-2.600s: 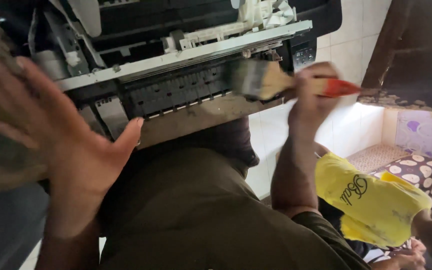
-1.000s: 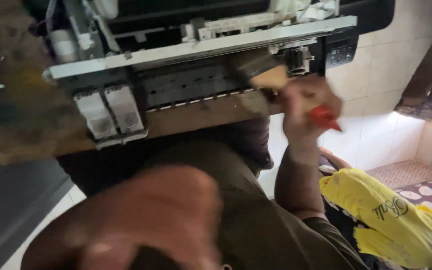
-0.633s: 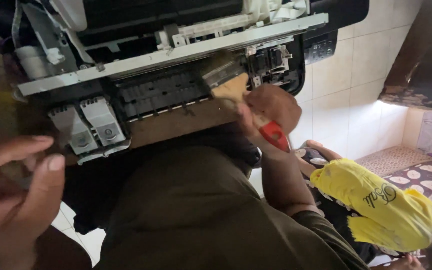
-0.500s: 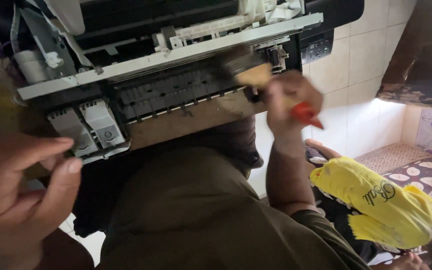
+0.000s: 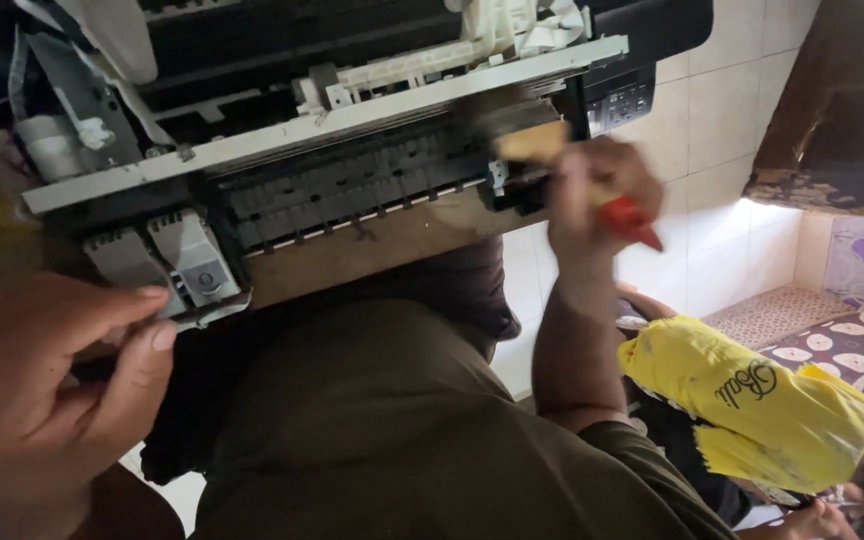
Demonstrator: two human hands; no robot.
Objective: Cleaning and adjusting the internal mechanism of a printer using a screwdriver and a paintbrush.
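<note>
Rt hand (image 5: 597,195) w/ red-handled brush (image 5: 562,165) at opened printer (image 5: 332,150) rollers.

— What sort of place is this?

— It looks like a room in a home, used for repair work. The far wall of pale glossy square tiles (image 5: 742,110) and the tiled floor are household surfaces.

— Anything else?

— On the right lies a dark patterned cloth with pale oval spots (image 5: 852,345), like bedding, beside a crumpled yellow plastic bag (image 5: 752,410). An opened black and white printer with bare inner parts (image 5: 352,150) suggests home tinkering.
</note>
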